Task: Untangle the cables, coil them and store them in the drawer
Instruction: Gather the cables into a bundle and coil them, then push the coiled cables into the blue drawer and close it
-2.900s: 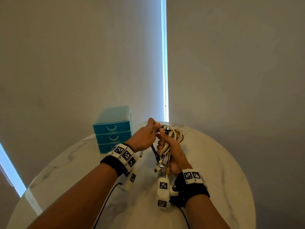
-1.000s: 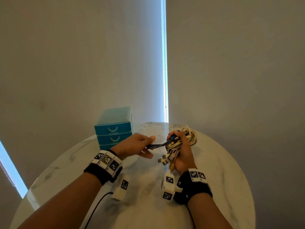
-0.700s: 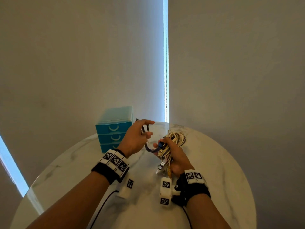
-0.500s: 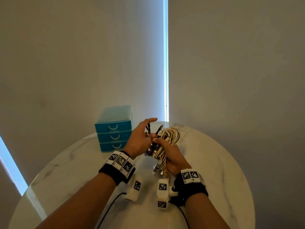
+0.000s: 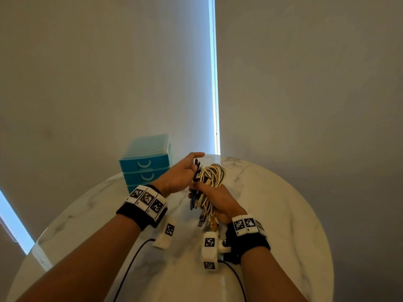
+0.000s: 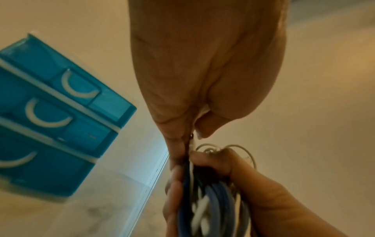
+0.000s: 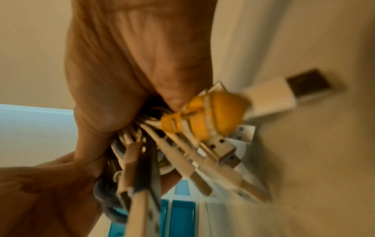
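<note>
A bundle of cables (image 5: 210,186) is gripped in the curled right hand (image 5: 220,200) above the marble worktop (image 5: 272,214). A dark cable end (image 5: 197,165) is pinched by the left hand (image 5: 178,175), index finger extended. The blue drawer unit (image 5: 145,164) is stood behind, drawers closed.

Head view looks down from above; wrist views close; all share cable bundle (image 5: 210,184).

The drawer unit (image 5: 145,163) stands on the table (image 5: 283,214) at its far left edge against the wall, with the cable bundle (image 5: 210,182) held above the table's middle, to the unit's right, between left hand (image 5: 178,177) and right hand (image 5: 220,201).
</note>
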